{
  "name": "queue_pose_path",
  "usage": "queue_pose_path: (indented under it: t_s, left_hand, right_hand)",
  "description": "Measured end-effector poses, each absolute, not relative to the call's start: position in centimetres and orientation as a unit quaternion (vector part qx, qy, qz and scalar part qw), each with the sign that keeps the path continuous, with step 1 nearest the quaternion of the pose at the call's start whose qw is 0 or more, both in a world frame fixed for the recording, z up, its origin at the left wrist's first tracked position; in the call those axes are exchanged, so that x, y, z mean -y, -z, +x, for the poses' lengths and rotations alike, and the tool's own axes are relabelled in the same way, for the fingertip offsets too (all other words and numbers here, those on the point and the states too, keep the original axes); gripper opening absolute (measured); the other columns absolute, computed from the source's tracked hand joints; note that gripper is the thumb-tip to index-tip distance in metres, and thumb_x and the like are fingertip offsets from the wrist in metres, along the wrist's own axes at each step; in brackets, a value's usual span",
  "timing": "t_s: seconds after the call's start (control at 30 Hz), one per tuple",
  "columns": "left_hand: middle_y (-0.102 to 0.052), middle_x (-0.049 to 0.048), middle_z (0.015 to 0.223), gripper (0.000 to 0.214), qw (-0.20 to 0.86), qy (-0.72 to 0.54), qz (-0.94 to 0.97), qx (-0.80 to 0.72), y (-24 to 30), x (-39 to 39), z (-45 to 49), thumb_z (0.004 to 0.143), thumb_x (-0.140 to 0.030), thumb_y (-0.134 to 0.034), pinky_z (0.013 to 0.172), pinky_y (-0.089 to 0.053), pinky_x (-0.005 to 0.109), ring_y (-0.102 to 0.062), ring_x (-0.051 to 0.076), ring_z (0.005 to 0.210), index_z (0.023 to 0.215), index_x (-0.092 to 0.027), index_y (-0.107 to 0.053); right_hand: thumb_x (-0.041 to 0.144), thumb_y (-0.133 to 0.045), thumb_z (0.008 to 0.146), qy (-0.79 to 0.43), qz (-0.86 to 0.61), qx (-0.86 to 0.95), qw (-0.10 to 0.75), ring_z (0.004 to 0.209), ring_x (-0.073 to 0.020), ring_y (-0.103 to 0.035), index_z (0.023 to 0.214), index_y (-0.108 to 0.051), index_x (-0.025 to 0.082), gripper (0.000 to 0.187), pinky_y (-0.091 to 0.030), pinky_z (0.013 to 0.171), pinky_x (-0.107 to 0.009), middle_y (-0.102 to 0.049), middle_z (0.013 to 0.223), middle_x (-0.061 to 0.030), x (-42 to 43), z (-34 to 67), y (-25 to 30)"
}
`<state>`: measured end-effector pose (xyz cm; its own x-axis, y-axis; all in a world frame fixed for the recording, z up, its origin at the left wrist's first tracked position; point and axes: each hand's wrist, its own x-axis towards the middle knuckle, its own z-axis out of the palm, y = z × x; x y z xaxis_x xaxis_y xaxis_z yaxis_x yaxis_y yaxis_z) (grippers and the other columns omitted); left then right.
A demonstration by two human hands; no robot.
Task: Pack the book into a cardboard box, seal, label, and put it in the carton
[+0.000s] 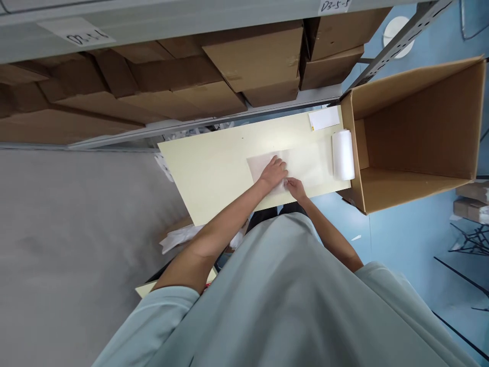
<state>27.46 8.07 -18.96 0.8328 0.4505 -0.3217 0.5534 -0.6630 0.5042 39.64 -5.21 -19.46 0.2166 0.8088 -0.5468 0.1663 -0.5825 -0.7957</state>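
Observation:
A thin, see-through white sheet [305, 160] runs from a white roll [343, 155] leftwards over the cream board [214, 163]. My left hand [274, 172] lies on the sheet with its fingers stretched out, pressing it down. Close beside it, my right hand [296, 188] is closed in a pinch at the near side of the sheet. A small crumpled whitish bit shows at its fingertips, apparently part of the sheet. Whether something lies beneath the sheet under my left hand is hidden.
An open cardboard box [416, 137] stands against the board's right end. A white flat card or box [324, 118] lies at the far right corner. Beyond the board, a metal shelf [214, 125] holds several cardboard boxes [263, 56]. White papers [181, 237] lie below the board, left.

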Motion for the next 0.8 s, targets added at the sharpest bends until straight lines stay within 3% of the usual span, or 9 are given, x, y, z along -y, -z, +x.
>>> queue_pose_path:
  t_s: [0.1, 0.2, 0.33, 0.47, 0.63, 0.8]
  left_hand:
    - [-0.076, 0.0162, 0.127, 0.035, 0.289, 0.119, 0.913, -0.261, 19.2, -8.7, 27.7, 0.091, -0.008, -0.059, 0.137, -0.029, 0.058, -0.057, 0.036, 0.143, 0.100, -0.022, -0.089]
    - [-0.074, 0.0185, 0.127, 0.030, 0.284, 0.122, 0.916, -0.255, 19.0, -8.7, 27.8, 0.093, -0.009, -0.060, 0.134, -0.031, 0.058, -0.058, 0.037, 0.140, 0.095, -0.020, -0.088]
    - [-0.074, 0.0208, 0.129, 0.029, 0.245, 0.141, 0.930, -0.235, 18.7, -8.6, 27.7, 0.094, -0.008, -0.059, 0.130, -0.034, 0.056, -0.061, 0.036, 0.136, 0.098, -0.018, -0.087]
    - [-0.074, 0.0213, 0.129, 0.030, 0.233, 0.154, 0.928, -0.246, 18.4, -8.4, 27.8, 0.095, -0.008, -0.058, 0.128, -0.036, 0.056, -0.062, 0.036, 0.135, 0.099, -0.017, -0.087]
    - [-0.075, 0.0212, 0.131, 0.030, 0.244, 0.136, 0.919, -0.278, 16.5, -7.8, 28.1, 0.096, -0.007, -0.059, 0.128, -0.041, 0.054, -0.064, 0.036, 0.138, 0.104, -0.017, -0.086]
    - [-0.073, 0.0192, 0.143, 0.037, 0.221, 0.021, 0.915, -0.337, 10.2, -11.3, 27.7, 0.096, -0.008, -0.063, 0.125, -0.049, 0.054, -0.063, 0.036, 0.144, 0.126, -0.019, -0.082]
  right_hand:
    - [0.026, -0.061, 0.103, -0.480, -0.752, 0.372, 0.257, 0.116, -0.0323, -0.075, 0.121, -0.078, 0.017, 0.027, -0.059, 0.109, -0.049, -0.080, 0.120, -0.0163, 5.5, 39.5, 18.6]
    - [0.024, -0.055, 0.109, -0.421, -0.762, 0.458, 0.181, 0.130, -0.0335, -0.069, 0.139, -0.072, 0.018, 0.035, -0.055, 0.116, -0.048, -0.072, 0.140, -0.0194, 5.3, 38.9, 17.7]
    - [0.021, -0.057, 0.111, -0.435, -0.749, 0.490, 0.094, 0.125, -0.0321, -0.069, 0.140, -0.068, 0.014, 0.032, -0.056, 0.112, -0.045, -0.072, 0.135, -0.0196, 4.2, 38.2, 17.6]
    - [0.020, -0.060, 0.110, -0.425, -0.737, 0.519, 0.087, 0.131, -0.0306, -0.066, 0.131, -0.069, 0.014, 0.023, -0.053, 0.116, -0.043, -0.071, 0.136, -0.0186, 3.6, 38.6, 18.0]
    - [0.016, -0.064, 0.107, -0.447, -0.712, 0.538, 0.069, 0.116, -0.0301, -0.074, 0.126, -0.074, 0.016, 0.022, -0.059, 0.104, -0.040, -0.077, 0.129, -0.0171, 2.9, 40.8, 16.5]
    - [0.023, -0.055, 0.111, -0.343, -0.717, 0.581, 0.176, 0.115, -0.0301, -0.076, 0.135, -0.073, 0.018, 0.031, -0.061, 0.103, -0.042, -0.078, 0.131, -0.0165, -3.0, 45.3, 10.8]
